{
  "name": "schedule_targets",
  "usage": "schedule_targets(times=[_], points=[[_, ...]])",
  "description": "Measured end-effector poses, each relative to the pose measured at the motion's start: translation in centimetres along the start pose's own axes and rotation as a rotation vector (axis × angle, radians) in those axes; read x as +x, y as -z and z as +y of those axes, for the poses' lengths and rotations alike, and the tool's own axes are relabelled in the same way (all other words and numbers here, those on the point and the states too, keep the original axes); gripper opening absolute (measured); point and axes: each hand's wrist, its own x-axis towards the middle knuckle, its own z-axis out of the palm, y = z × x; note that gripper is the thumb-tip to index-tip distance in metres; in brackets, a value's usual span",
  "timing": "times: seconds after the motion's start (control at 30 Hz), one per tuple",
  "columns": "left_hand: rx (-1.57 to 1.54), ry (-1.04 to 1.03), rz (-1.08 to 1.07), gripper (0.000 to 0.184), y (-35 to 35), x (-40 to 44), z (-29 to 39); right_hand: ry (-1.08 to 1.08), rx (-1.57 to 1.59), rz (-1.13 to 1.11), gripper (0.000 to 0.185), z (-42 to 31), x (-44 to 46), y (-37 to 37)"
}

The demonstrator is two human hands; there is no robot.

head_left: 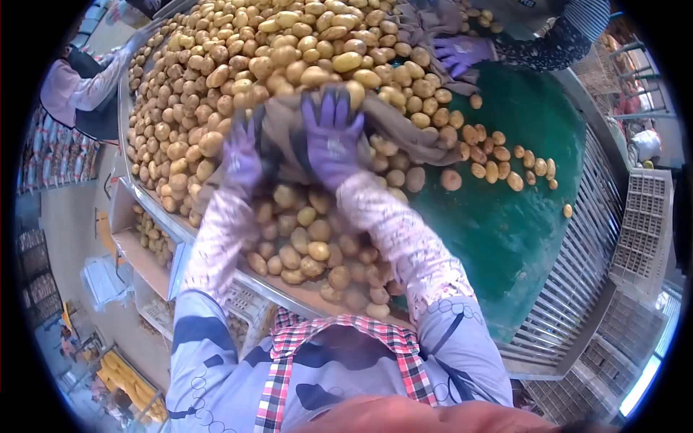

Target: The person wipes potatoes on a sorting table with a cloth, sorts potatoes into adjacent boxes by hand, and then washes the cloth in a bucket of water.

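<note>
Both my hands wear purple gloves with dark fingertips and lie on a brown-grey cloth (285, 133) over a large heap of potatoes (216, 79). My left hand (243, 155) rests at the cloth's left side, its fingers pointing away from me, partly blurred. Spread fingers show on my right hand (333, 137), which presses flat on the cloth's middle. The cloth trails to the right over the potatoes toward the green surface. More potatoes (310, 238) lie between my forearms, close to the table's front edge.
A co-worker's purple-gloved hand (462, 54) touches another cloth at the upper right. Another person (79, 86) stands at the left. Loose potatoes lie on the green surface (498, 252), beside a slatted metal rack (577, 260). Crates (642, 224) stand at the right.
</note>
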Motion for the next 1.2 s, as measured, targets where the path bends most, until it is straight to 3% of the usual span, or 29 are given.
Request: schedule_targets(times=[0.07, 0.13, 0.27, 0.33, 0.37, 0.4, 0.43, 0.5, 0.53, 0.57, 0.6, 0.63, 0.67, 0.7, 0.73, 0.77, 0.83, 0.87, 0.9, 0.93, 1.0, 1.07, 1.13, 1.2], points=[[0.089, -0.033, 0.168, 0.084, -0.1, 4.3, 0.3, -0.016, 0.010, 0.044, 0.049, 1.1, 4.4, -2.4], [-0.065, 0.028, 0.035, 0.080, 1.8, 8.0, 2.1, 0.034, -0.040, 0.142, 0.047, 3.1, 7.2, -4.3], [-0.163, 0.084, 0.075, 0.073, 0.3, 13.6, 0.6, -0.001, -0.082, 0.098, 0.047, 4.1, 11.8, -5.9], [-0.326, 0.004, 0.089, 0.072, -0.2, 14.9, -1.0, -0.042, -0.063, 0.100, 0.045, 3.4, 13.0, -6.6], [-0.250, -0.034, 0.050, 0.076, -0.6, 15.5, -1.9, -0.073, -0.024, 0.097, 0.044, 2.7, 13.2, -6.4], [-0.176, -0.079, 0.012, 0.080, -1.3, 15.9, -2.7, -0.108, 0.010, 0.097, 0.044, 2.1, 13.2, -6.2], [-0.300, -0.157, 0.167, 0.074, -1.5, 15.1, -2.7, -0.126, -0.036, 0.092, 0.040, 1.9, 12.4, -7.2], [-0.305, 0.040, 0.014, 0.064, 1.5, 11.6, -0.3, -0.182, -0.029, 0.166, 0.036, 0.1, 9.1, -4.1], [-0.278, -0.039, -0.049, 0.065, 2.1, 9.9, -0.1, -0.155, -0.036, 0.147, 0.036, -0.2, 7.1, -1.6], [-0.331, -0.290, 0.161, 0.065, 2.3, 7.3, 0.6, -0.167, 0.065, 0.084, 0.035, 0.3, 4.9, -1.1], [-0.284, -0.254, 0.143, 0.060, 1.9, 5.2, 1.0, -0.152, 0.177, 0.114, 0.036, 0.9, 2.4, 0.3], [-0.463, -0.233, 0.230, 0.059, 3.4, 2.6, 2.8, -0.106, 0.255, 0.149, 0.034, 2.2, 0.2, 0.1], [-0.479, -0.139, 0.147, 0.058, 5.8, 0.4, 5.3, -0.275, 0.579, 0.102, 0.027, 2.6, -1.9, -1.4], [-0.677, -0.266, 0.108, 0.054, 5.0, -1.3, 4.7, -0.395, 1.020, 0.110, 0.021, 2.1, -3.6, 1.3], [-0.345, -0.299, 0.198, 0.048, 3.4, -2.5, 4.0, -0.098, 0.434, 0.149, 0.019, 2.4, -6.8, 1.7], [-0.523, -0.239, 0.152, 0.045, 1.8, -3.8, 3.6, -0.316, 0.699, -0.001, 0.020, 2.5, -8.3, 3.2], [-0.923, -0.204, 0.122, 0.046, 3.0, -7.2, 7.6, -0.312, 0.938, -0.055, 0.025, 4.9, -11.4, 4.4], [-0.898, -0.128, 0.144, 0.049, 2.6, -8.9, 9.2, -0.318, 1.086, -0.121, 0.032, 6.3, -12.6, 5.3], [-0.939, -0.145, 0.065, 0.051, 2.2, -9.4, 10.2, -0.320, 1.059, -0.085, 0.034, 6.8, -13.1, 12.3], [-0.977, -0.149, -0.018, 0.053, 2.0, -9.7, 11.2, -0.580, 1.633, -0.131, 0.027, 8.8, -13.0, 13.2], [-1.100, -0.154, -0.120, 0.053, 3.6, -9.4, 16.3, -0.081, 0.965, 0.105, 0.011, 12.5, -13.9, 18.1], [-1.128, -0.185, -0.177, 0.053, 6.3, -8.2, 23.2, -0.164, 1.133, 0.315, 0.017, 17.1, -14.1, 21.6], [-1.155, -0.239, -0.162, 0.054, 7.6, -6.5, 30.3, -0.179, 1.010, 0.521, 0.029, 21.6, -14.9, 25.2], [-1.242, -0.257, -0.188, 0.056, 9.4, -5.6, 37.0, -0.122, 0.784, 0.666, 0.029, 25.9, -15.9, 29.2]])
